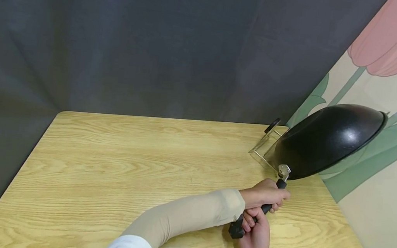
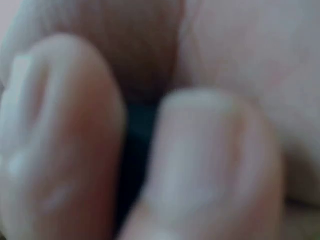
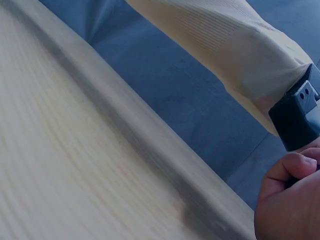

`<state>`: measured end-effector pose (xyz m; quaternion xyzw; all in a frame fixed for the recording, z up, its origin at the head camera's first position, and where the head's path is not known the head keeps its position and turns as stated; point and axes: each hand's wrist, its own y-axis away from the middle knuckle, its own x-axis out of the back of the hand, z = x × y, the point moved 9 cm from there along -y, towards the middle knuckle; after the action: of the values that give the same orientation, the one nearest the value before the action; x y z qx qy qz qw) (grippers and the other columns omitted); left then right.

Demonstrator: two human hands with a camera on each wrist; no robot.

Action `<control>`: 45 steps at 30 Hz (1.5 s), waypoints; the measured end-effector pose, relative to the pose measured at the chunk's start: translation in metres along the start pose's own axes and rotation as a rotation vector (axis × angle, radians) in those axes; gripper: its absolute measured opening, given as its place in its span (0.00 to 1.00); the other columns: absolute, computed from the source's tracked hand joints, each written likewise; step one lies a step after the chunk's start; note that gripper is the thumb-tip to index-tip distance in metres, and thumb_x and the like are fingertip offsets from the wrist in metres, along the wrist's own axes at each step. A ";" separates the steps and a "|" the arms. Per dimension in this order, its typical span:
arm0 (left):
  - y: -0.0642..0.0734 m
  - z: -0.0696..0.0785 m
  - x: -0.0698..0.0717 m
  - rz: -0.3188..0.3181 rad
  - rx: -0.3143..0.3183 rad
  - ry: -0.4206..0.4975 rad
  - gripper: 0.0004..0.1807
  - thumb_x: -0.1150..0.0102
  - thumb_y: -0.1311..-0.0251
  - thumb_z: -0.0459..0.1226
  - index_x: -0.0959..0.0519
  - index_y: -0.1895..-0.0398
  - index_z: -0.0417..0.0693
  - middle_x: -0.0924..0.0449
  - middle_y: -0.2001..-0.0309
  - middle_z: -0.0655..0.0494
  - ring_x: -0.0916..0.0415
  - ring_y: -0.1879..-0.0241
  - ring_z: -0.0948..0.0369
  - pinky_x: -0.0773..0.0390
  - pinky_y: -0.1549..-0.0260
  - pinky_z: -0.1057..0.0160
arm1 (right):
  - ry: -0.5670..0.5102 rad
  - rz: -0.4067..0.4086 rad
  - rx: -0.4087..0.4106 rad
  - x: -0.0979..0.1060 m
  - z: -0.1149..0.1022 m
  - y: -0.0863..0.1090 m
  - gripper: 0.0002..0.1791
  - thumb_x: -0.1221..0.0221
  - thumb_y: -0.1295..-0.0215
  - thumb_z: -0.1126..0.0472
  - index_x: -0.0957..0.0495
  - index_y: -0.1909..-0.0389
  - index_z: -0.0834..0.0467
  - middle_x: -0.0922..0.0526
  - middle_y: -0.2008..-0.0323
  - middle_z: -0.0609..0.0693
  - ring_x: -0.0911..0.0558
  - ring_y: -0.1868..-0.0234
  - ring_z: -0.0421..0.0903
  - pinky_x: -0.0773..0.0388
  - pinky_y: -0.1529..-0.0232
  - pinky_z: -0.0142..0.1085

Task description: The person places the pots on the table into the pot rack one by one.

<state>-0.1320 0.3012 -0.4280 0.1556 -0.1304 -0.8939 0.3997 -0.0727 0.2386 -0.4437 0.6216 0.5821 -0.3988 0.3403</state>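
A black wok (image 1: 330,138) is tipped up at the right, its rounded outside in view and its rim towards the wall. A metal bracket (image 1: 284,171) joins it to a long black handle (image 1: 266,208). My left hand (image 1: 266,193), at the end of a beige sleeve, grips the handle near the bracket. Below it my right hand (image 1: 255,231) has its fingers curled round the handle's lower part. Close up in the left wrist view, blurred fingers (image 2: 210,155) have a dark strip of the handle (image 2: 135,155) between them. The wok's inside is hidden.
A wire rack (image 1: 264,152) stands beside and partly behind the wok. A small black grip (image 1: 272,126) sticks up there; what it belongs to I cannot tell. The wooden table (image 1: 129,161) meets a dark curtain (image 1: 155,50) behind and a flower-patterned wall (image 1: 382,185) at right.
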 end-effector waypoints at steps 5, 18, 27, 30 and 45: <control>-0.003 -0.003 -0.002 -0.013 0.010 0.016 0.21 0.43 0.46 0.29 0.38 0.92 0.50 0.39 0.90 0.59 0.44 0.90 0.66 0.43 0.91 0.72 | 0.008 0.016 -0.023 0.004 0.000 0.001 0.15 0.61 0.32 0.73 0.43 0.79 0.57 0.56 0.82 0.43 0.50 0.83 0.39 0.61 0.77 0.28; -0.006 -0.009 -0.001 -0.018 0.021 0.004 0.20 0.40 0.44 0.30 0.36 0.89 0.48 0.38 0.89 0.59 0.43 0.90 0.66 0.42 0.90 0.72 | -0.016 0.027 -0.051 0.008 0.002 0.002 0.19 0.65 0.28 0.73 0.30 0.74 0.57 0.55 0.80 0.43 0.50 0.81 0.37 0.48 0.77 0.26; -0.005 -0.008 -0.004 -0.080 0.029 0.027 0.20 0.41 0.40 0.29 0.35 0.87 0.47 0.38 0.88 0.58 0.42 0.89 0.66 0.41 0.90 0.72 | 0.005 0.055 -0.061 0.012 0.003 0.002 0.19 0.66 0.27 0.73 0.34 0.75 0.56 0.55 0.80 0.43 0.53 0.81 0.38 0.46 0.77 0.26; -0.006 -0.008 -0.005 -0.113 0.023 0.034 0.20 0.42 0.37 0.30 0.35 0.86 0.47 0.37 0.87 0.58 0.42 0.89 0.66 0.40 0.89 0.72 | 0.028 0.066 -0.069 0.013 0.003 0.001 0.19 0.67 0.27 0.72 0.34 0.75 0.55 0.55 0.80 0.44 0.52 0.80 0.38 0.45 0.78 0.27; -0.002 -0.012 0.008 -0.195 -0.001 -0.136 0.15 0.37 0.33 0.39 0.27 0.75 0.43 0.29 0.84 0.55 0.31 0.87 0.61 0.32 0.83 0.67 | 0.228 0.094 -0.109 0.021 0.002 0.000 0.21 0.66 0.22 0.69 0.33 0.74 0.52 0.45 0.81 0.43 0.48 0.80 0.39 0.47 0.77 0.28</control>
<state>-0.1337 0.2949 -0.4411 0.1063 -0.1408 -0.9371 0.3013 -0.0725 0.2458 -0.4631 0.6702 0.6080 -0.2769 0.3233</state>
